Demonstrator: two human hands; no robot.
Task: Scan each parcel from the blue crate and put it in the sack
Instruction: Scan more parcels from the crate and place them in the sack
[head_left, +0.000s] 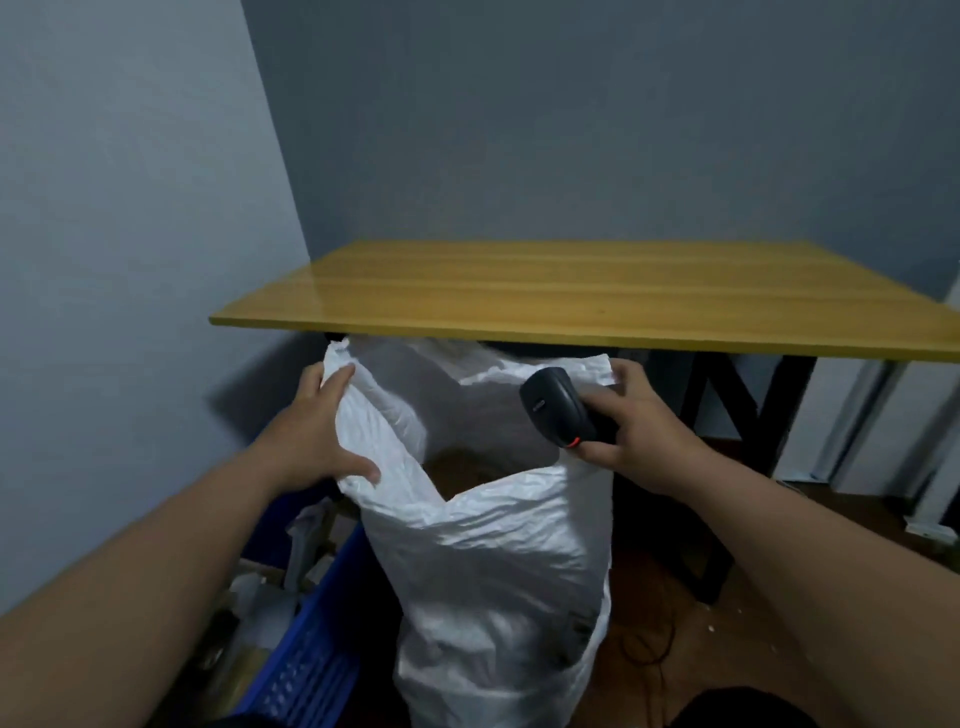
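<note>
Sack mouth spread, scanner in hand

Your left hand (317, 431) grips the white sack (498, 561) by its rim, holding it open for parcels; your right hand (639, 431) curls round the scanner (561, 405), ready. Parcels (265, 603) wait in the blue crate (311, 660), just left.

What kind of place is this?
Likely a small parcel-sorting corner in a plain room: white woven sack, black handheld barcode scanner, blue plastic crate beside a yellow wooden table.
</note>
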